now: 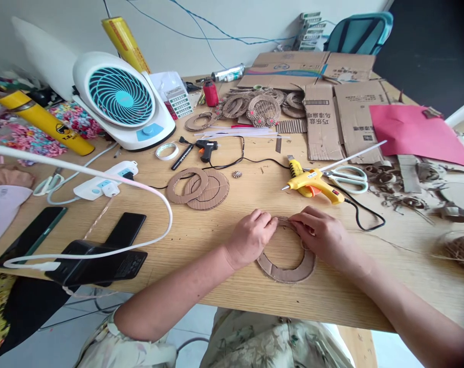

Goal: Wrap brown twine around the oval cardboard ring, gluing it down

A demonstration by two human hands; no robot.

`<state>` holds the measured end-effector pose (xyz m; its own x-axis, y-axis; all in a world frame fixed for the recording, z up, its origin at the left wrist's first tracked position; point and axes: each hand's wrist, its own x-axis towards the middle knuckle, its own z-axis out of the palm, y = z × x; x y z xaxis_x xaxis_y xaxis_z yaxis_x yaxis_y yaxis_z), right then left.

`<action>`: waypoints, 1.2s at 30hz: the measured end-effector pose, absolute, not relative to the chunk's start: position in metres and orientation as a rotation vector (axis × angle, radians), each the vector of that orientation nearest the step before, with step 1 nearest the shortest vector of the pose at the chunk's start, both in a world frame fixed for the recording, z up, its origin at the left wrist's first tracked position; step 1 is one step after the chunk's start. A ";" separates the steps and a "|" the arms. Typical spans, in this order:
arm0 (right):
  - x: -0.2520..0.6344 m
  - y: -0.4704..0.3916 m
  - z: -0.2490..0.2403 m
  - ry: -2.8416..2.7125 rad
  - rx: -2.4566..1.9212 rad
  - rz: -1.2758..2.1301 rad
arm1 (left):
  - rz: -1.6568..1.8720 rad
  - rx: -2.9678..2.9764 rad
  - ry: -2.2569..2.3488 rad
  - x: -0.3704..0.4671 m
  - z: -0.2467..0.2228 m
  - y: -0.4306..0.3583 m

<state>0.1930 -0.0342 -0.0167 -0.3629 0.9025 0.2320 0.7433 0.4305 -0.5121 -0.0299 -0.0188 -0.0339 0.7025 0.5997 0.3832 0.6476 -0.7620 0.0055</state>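
A cardboard ring (287, 273) rests at the table's front edge between my two hands. My left hand (252, 236) is closed on the upper left of the ring, fingers pressed at its rim. My right hand (319, 232) pinches twine at the upper right of the ring. That twine (398, 246) runs rightward from the hand to a ball of twine (460, 253) at the right edge. Some twine seems to lie over the ring's top, partly hidden by the fingers. Just beyond my hands lies a yellow glue gun (312, 183) with a glue stick in its back.
Left of the hands lie another cardboard ring (188, 185) and a cardboard disc (212, 197). Scissors (349, 179), a utility knife (295, 166) and a black glue gun (207, 150) lie farther back. A fan (120, 102), a power strip (105, 181) and a white cable (166, 220) occupy the left.
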 end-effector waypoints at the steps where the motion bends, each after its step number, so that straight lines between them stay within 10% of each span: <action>1: 0.193 -0.034 -0.017 -2.207 -1.386 0.439 | -0.551 -2.773 -1.016 -0.030 -0.034 -0.019; 36: 0.192 -0.031 -0.018 -2.174 -1.392 0.458 | -0.220 -2.810 -1.038 -0.025 -0.021 -0.021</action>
<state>0.1924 -0.0314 -0.0180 -0.3413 0.9092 0.2385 0.7358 0.4163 -0.5342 -0.0247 -0.0213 -0.0208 0.7515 0.6336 0.1840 0.6537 -0.7527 -0.0778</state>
